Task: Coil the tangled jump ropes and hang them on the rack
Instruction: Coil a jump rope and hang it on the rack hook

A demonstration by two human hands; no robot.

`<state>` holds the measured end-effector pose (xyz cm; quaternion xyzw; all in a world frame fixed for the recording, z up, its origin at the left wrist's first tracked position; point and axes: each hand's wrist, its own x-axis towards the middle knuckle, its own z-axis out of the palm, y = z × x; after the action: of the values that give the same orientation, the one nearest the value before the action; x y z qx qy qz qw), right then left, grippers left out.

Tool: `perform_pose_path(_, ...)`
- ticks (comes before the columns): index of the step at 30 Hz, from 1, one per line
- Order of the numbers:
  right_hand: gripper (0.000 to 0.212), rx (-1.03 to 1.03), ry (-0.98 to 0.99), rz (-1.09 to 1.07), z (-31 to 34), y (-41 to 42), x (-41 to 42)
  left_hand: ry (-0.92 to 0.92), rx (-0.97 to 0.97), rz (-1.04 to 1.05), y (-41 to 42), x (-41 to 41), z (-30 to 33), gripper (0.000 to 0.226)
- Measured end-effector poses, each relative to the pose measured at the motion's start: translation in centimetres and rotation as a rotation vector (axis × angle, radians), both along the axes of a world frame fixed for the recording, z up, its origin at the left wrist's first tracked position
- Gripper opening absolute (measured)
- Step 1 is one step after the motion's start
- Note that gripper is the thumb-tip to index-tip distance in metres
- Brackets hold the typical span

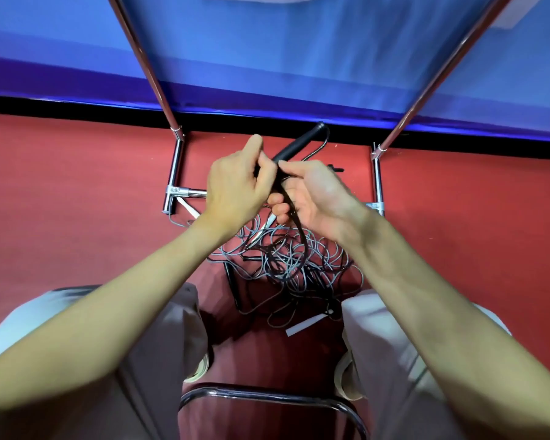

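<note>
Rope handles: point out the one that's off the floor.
The black handle gripped by both hands, left and right; the others lie in the tangle.

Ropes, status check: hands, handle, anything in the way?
Both hands grip black handle, cord trailing down. Rope tangle on floor, uncoiled. Rack bare in view.

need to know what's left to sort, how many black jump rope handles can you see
3: one black handle held up in both hands, one lying on the floor left of the tangle, one behind the right hand. Others may be buried.
</note>
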<state>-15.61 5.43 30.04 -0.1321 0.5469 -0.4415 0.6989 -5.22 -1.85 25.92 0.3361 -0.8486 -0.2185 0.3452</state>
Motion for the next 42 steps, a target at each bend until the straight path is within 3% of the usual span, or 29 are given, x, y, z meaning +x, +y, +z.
perform_pose_path(6, 0.061, 0.083, -0.012, 0.048, 0.5, 1.1, -1.3, -0.079, -0.354, -0.251, -0.4, 0.9, -0.6, 0.017)
perform_pose_path(11, 0.045, 0.092, 0.023, -0.151, -1.2, 0.8, -0.2, -0.004, -0.464, -0.246, 0.0, 0.6, -0.4, 0.021)
perform_pose_path(14, 0.039, -0.010, 0.112, -0.317, -1.7, 0.5, 0.4, 0.070, -0.235, -0.115, 0.6, 0.3, 0.4, 0.010)
perform_pose_path(18, 0.034, -0.240, 0.371, -0.468, -1.9, -0.1, 0.4, 0.191, 0.243, 0.065, 2.1, -1.0, 1.3, 0.025)
perform_pose_path(22, 0.040, -0.327, 0.559, -0.458, -2.6, -0.6, 0.4, 0.263, 0.930, 0.187, 0.6, -1.9, 1.4, 0.047)
perform_pose_path(25, 0.039, -0.349, 0.562, -0.421, -2.6, -0.2, 0.6, 0.109, 0.889, 0.135, -0.4, -1.5, 1.4, 0.062)
perform_pose_path(29, 0.025, -0.387, 0.490, -0.416, -2.3, 0.2, 0.3, 0.150, 1.115, 0.004, 0.4, -1.2, 2.4, 0.059)
perform_pose_path(35, 0.039, -0.438, 0.523, -0.394, -3.3, 0.0, 0.4, -0.028, 1.381, -0.117, 0.3, -1.0, 3.1, 0.060)
perform_pose_path(37, 0.039, -0.445, 0.605, -0.375, -3.7, -0.2, 0.4, -0.052, 1.394, -0.123, 0.5, -1.1, 3.1, 0.060)
perform_pose_path(42, 0.050, -0.362, 0.866, -0.319, -3.8, -0.6, 0.1, 0.103, 1.260, -0.017, 1.1, -1.4, 3.1, 0.043)
